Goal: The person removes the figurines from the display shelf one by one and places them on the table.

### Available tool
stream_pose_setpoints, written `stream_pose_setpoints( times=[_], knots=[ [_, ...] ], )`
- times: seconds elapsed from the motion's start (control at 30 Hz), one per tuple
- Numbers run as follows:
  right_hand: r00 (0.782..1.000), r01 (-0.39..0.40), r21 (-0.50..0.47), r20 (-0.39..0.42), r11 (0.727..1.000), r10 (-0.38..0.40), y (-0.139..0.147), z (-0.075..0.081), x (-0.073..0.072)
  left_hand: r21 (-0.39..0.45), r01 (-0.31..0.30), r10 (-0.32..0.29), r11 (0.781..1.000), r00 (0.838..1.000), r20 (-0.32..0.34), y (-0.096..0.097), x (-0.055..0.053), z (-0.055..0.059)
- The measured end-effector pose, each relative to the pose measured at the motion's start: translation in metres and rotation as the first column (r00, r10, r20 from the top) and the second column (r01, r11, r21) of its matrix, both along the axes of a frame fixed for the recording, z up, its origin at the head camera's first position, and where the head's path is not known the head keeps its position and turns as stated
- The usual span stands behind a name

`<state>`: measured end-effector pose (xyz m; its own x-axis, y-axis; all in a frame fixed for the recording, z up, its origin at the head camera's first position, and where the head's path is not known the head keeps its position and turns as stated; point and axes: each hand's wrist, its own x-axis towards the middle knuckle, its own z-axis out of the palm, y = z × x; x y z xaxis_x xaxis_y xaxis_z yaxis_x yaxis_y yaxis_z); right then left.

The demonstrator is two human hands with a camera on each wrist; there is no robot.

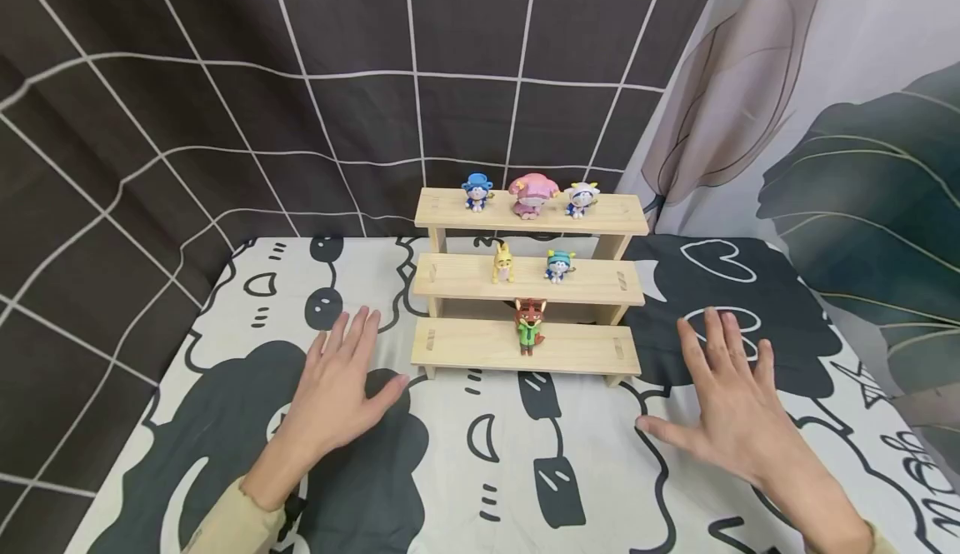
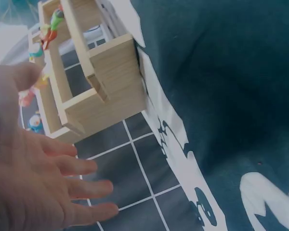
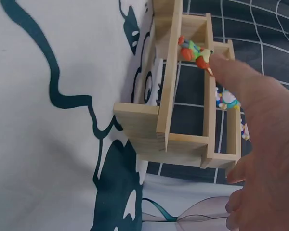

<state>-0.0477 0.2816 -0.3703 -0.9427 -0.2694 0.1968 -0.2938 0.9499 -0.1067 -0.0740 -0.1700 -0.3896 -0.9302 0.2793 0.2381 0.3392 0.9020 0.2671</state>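
Observation:
A three-tier wooden display stand stands between the two hands. My left hand is spread to its left, and my right hand is spread to its right; neither holds anything. On the top tier sit a blue-hatted figurine, a pink figurine and a white-and-blue figurine. The middle tier bears a yellow figurine and a teal-capped figurine. A fox figurine in green stands on the lowest tier. Both wrist views show straight fingers beside the stand's ends.
A black-and-white patterned cloth lies under the stand and hands. Behind hangs a dark curtain with a white grid. At the right is a pale curtain with leaf patterns.

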Motion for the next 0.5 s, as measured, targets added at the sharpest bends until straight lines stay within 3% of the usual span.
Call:
stream_pose_setpoints(
  times=[0.17, 0.27, 0.4, 0.5],
  knots=[
    [1.0, -0.023, -0.048, -0.016, 0.999, 0.023, -0.001, 0.002, -0.005, 0.084, 0.013, -0.005, 0.996, 0.996, -0.091, -0.001, -0.004, 0.003],
    [0.994, -0.075, -0.081, -0.09, 0.994, 0.067, -0.001, 0.004, -0.009, 0.129, 0.003, 0.011, 0.992, 0.994, -0.11, 0.001, -0.007, 0.004],
    [0.964, -0.163, -0.106, -0.23, 0.981, 0.136, -0.001, 0.005, -0.016, 0.191, -0.006, 0.031, 0.982, 0.991, -0.127, 0.002, -0.014, 0.007],
    [0.946, -0.195, -0.117, -0.283, 0.974, 0.155, -0.001, 0.006, -0.02, 0.243, -0.008, 0.034, 0.97, 0.994, -0.103, 0.003, -0.02, 0.009]
  ],
)
